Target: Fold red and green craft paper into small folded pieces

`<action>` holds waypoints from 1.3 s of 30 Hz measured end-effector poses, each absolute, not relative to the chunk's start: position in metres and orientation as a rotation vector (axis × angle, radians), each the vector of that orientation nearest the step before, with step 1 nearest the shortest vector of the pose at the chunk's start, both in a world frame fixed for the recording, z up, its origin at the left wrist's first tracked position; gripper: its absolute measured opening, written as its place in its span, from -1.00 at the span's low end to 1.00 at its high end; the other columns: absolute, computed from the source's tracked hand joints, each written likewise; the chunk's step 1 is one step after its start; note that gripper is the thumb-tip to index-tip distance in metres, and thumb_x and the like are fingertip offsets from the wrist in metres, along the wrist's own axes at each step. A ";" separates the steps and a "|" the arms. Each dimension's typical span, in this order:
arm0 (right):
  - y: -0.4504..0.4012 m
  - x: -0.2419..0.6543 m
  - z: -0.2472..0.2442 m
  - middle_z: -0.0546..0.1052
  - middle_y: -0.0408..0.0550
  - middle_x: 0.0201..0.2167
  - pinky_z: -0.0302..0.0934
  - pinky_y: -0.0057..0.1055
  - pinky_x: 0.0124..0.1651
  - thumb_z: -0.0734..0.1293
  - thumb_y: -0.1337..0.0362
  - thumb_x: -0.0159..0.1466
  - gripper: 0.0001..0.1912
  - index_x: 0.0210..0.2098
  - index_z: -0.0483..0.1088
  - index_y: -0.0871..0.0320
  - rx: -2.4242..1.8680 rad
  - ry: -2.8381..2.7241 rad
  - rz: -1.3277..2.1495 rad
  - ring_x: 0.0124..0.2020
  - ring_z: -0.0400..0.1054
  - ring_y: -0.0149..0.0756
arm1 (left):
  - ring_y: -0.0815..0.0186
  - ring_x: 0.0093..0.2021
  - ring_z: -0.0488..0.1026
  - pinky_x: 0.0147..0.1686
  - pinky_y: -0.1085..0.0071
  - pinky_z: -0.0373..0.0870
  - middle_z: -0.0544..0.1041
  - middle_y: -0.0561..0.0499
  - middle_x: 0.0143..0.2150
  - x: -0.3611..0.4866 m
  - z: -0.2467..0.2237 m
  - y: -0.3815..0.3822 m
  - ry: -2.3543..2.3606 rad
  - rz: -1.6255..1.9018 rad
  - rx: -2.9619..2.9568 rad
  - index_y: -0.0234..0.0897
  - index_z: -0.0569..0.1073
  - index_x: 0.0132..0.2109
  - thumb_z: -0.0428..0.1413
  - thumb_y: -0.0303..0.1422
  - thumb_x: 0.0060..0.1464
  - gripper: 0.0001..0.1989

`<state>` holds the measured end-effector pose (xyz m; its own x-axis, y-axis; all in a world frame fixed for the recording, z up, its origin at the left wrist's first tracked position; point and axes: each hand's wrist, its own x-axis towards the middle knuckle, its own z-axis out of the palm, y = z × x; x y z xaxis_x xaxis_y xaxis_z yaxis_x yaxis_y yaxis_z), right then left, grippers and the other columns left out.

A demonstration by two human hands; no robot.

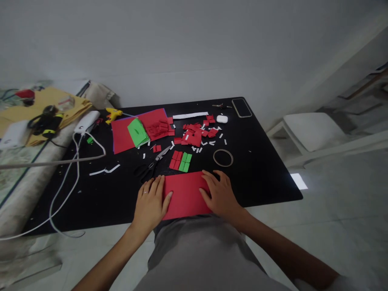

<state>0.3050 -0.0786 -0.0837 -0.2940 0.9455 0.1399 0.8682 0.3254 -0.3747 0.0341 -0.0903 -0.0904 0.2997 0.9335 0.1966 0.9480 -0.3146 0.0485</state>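
A red sheet of paper (185, 196) lies at the table's front edge, close to my body. My left hand (152, 198) rests flat on its left side, fingers stretched forward and thumb on the paper. On the right side my right hand (220, 192) presses the sheet with its fingers spread. Just beyond the paper sit small folded red pieces (176, 160) and green pieces (185, 162) side by side. Black-handled scissors (155, 161) lie open past my left hand. A thin brown ring (223, 158) is beyond my right hand.
Red scraps (193, 135) and white strips cover the table's middle. Behind the scissors are a green paper stack (138, 132) and a large red sheet (121, 137). A yellow glue gun (113, 115), white cables (78, 161), an earbud case (222, 119) and a phone (241, 108) lie around.
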 end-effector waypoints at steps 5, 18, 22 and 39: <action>-0.061 0.266 -0.069 0.59 0.13 0.12 0.30 -0.04 0.20 0.28 0.35 0.43 -0.78 -0.01 0.54 0.20 -1.615 -2.370 0.512 0.13 0.40 0.04 | -0.19 0.25 0.39 0.25 -0.06 0.29 0.50 -0.36 0.29 0.036 -0.094 -0.092 -1.787 -0.297 -2.448 -0.51 0.37 0.39 -0.01 -0.13 0.41 -0.39; -0.032 0.220 -0.060 0.71 0.21 -0.22 0.38 -0.26 -0.16 0.14 0.19 0.54 -0.56 -0.14 0.63 0.21 -1.908 -2.369 0.654 -0.16 0.64 0.02 | -0.19 0.31 0.37 0.30 -0.08 0.27 0.46 -0.38 0.32 0.033 -0.096 -0.099 -1.818 -0.292 -2.441 -0.41 0.40 0.40 0.00 -0.09 0.40 -0.39; -0.030 0.235 -0.057 0.71 0.21 -0.22 0.37 -0.25 -0.15 0.16 0.18 0.52 -0.56 -0.18 0.65 0.19 -1.985 -2.348 0.674 -0.16 0.64 0.01 | -0.19 0.31 0.37 0.30 -0.07 0.28 0.46 -0.39 0.33 0.035 -0.096 -0.100 -1.836 -0.316 -2.441 -0.44 0.38 0.40 0.01 -0.10 0.40 -0.38; -0.019 0.310 -0.053 0.69 0.19 -0.27 0.32 -0.21 -0.15 0.28 0.11 0.41 -0.63 -0.31 0.64 0.18 -2.234 -2.117 0.759 -0.14 0.61 0.08 | -0.25 0.29 0.38 0.20 -0.14 0.37 0.45 -0.42 0.29 0.033 -0.093 -0.097 -1.901 -0.371 -2.458 -0.43 0.40 0.38 0.01 -0.09 0.38 -0.38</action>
